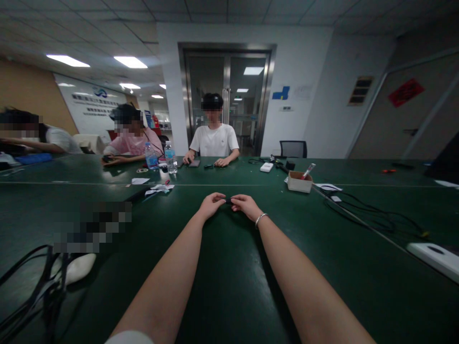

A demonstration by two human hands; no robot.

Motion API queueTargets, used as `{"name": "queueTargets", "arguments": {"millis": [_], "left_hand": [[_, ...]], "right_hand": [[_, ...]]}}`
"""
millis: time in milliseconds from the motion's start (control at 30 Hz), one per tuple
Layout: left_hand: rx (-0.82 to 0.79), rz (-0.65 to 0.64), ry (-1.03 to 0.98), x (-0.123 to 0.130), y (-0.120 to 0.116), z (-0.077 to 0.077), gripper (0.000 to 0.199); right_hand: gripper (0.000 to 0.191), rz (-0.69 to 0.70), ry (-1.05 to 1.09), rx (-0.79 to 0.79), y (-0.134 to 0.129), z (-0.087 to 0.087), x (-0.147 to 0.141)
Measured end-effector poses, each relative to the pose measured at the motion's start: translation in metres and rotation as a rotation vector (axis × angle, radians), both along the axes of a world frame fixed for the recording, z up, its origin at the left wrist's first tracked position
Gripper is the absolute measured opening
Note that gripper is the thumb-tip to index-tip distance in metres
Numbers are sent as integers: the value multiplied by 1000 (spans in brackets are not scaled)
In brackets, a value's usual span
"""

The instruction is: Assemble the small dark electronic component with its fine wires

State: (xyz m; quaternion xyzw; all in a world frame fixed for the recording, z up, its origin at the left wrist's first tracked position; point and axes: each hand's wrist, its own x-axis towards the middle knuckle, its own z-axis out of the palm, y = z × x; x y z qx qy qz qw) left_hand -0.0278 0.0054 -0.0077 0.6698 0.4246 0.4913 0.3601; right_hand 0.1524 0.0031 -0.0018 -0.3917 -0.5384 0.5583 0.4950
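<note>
Left hand [212,204] and right hand [247,205] pinch a small black piece [228,200] over the green table [229,267]. Holding step, seemingly — next needs steadiness.

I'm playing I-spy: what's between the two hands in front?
The head view shows a small black object between the left hand and the right hand, held by both; it's too small to name.

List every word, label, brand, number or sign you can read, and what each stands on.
Nothing reads clearly enough to quote.
Wall sign: characters too blurred.
Bottle labels: too small.
Red diamond on the door: any markings illegible.
Dark plaque: too small.
White shirt: chest mark too small.
The small black piece between left hand and right hand: no text visible.
</note>
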Motion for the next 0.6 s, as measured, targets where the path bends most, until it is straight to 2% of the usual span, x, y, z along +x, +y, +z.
{"name": "queueTargets", "arguments": {"millis": [233, 467, 600], "left_hand": [[-48, -15, -15, 3, -5, 5, 22], [-38, 67, 177, 2, -3, 3, 37], [-13, 72, 136, 2, -2, 1, 28]], "right_hand": [[12, 20, 2, 3, 0, 0, 0], [12, 11, -7, 14, -1, 1, 0], [11, 8, -9, 9, -2, 2, 0]]}}
